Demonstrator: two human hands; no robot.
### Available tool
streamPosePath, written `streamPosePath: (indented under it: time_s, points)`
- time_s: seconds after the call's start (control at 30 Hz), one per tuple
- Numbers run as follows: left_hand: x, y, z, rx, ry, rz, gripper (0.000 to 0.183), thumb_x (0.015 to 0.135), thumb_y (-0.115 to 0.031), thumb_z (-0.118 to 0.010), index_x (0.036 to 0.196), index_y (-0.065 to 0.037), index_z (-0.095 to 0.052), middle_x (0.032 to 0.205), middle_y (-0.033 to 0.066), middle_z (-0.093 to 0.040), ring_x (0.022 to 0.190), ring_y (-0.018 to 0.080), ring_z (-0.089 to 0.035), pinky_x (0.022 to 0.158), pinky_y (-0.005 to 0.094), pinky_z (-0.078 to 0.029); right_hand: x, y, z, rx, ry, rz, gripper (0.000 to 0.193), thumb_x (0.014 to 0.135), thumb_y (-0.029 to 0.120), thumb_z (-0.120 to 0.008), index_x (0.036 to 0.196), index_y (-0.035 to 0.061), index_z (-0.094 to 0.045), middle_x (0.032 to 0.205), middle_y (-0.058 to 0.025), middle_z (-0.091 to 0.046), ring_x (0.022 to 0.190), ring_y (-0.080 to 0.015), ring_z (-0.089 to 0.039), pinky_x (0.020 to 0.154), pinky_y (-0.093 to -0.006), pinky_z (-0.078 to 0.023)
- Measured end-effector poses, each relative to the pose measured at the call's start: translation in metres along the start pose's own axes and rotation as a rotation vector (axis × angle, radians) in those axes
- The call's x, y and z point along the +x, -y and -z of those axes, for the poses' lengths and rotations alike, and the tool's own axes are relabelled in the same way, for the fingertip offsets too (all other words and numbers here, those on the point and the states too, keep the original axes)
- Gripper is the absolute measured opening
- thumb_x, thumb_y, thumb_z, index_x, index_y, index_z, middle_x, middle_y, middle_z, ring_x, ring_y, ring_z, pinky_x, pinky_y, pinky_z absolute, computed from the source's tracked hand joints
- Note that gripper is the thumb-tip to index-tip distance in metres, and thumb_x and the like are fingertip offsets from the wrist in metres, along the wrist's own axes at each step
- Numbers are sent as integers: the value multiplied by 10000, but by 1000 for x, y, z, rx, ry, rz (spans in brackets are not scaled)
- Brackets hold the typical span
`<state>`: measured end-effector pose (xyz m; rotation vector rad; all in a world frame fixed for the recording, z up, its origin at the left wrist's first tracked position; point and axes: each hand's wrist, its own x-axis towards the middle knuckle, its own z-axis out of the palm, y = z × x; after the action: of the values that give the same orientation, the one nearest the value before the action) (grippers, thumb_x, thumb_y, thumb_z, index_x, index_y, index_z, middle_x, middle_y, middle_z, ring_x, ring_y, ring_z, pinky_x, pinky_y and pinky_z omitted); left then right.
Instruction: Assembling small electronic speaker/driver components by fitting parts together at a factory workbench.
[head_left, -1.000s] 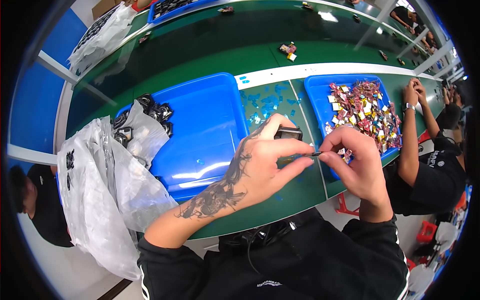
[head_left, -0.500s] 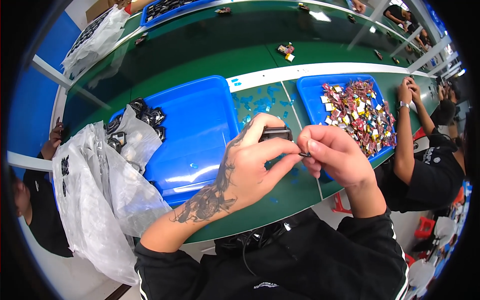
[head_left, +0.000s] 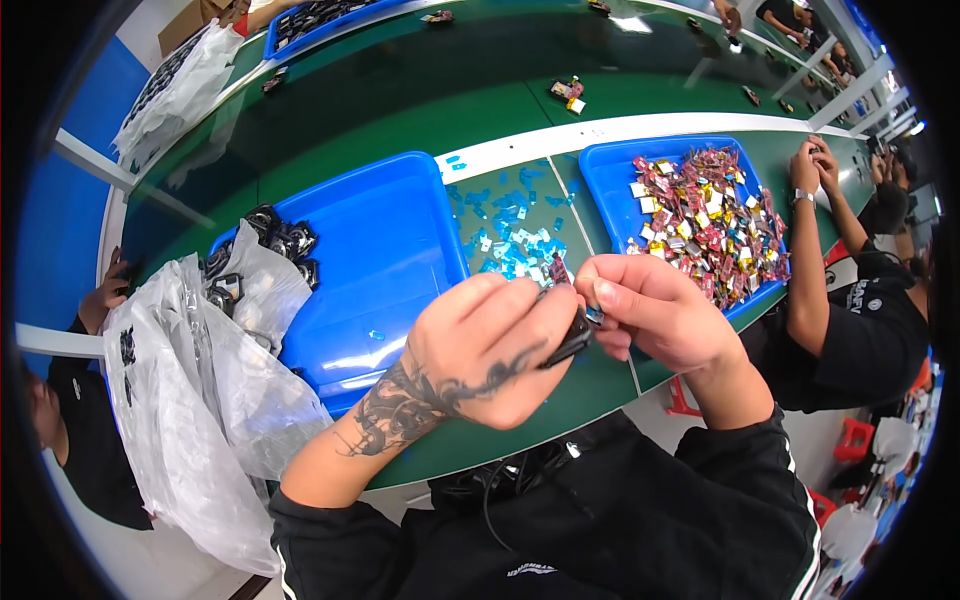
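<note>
A long green table fills most of the view, crossed by a white stripe that bends with the lens. On its near part a large blue tray is set, mostly bare, with a few small black parts gathered at its far left corner. A big clear plastic bag is draped over the table's left edge, just beside that tray. To the right a second blue tray is seen, heaped with small red, yellow and silver pieces. Between the two trays, pale blue scraps are scattered on the green surface.

Over the near edge of the table both hands are raised and brought together. The left hand is curled, its fingers pressed around a small black part — the part is gripped between thumb and fingers and juts out toward the right hand. The right hand is closed as well, its thumb and forefinger pinched on a tiny blue-and-silver piece held right against the upper end of the black part. How much of the black part is hidden inside the left hand cannot be told.

At the right edge another person's forearm is rested on the table beside the heaped tray. At the left edge another person's hand is seen. Farther back, a third blue tray and another plastic bag lie on the table.
</note>
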<state>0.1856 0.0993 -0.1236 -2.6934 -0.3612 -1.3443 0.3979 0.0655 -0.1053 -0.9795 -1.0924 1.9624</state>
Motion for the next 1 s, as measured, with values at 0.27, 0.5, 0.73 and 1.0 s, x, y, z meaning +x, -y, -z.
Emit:
streamPosePath:
  time_s: [0.27,0.5,0.73,1.0]
  points:
    - [-8,2,-4,126,-46,-44,216,597,7,-802,782,-58,-712,978,114,-627,822,249,-583,585,336,-515,6,-6,-12,165,-143,16,212,1028,253,-467,964,64,-537,743,32,-465,643,-60,-432,569,-217,-384]
    - [3,-14,-6,-225,-82,640,186,712,35,-774,886,5,-717,933,93,-583,774,191,-609,633,272,-504,31,-25,10,-917,-537,586,98,968,68,-524,1052,25,-551,791,-26,-555,693,-110,-574,620,-270,-469]
    - [-2,-5,-14,-995,-154,1219,111,821,3,-726,926,35,-713,966,52,-552,849,101,-575,681,216,-510,19,-20,-6,-626,-569,455,186,867,-10,-639,1052,-2,-657,895,-72,-635,889,-119,-628,705,-253,-514]
    - [2,-9,-11,-1281,-267,1247,391,912,36,-554,1288,-9,-458,1113,97,-562,947,127,-571,750,248,-497,21,-20,-12,-531,-618,773,128,854,-60,-634,973,-18,-657,914,-69,-646,846,-132,-630,726,-246,-515]
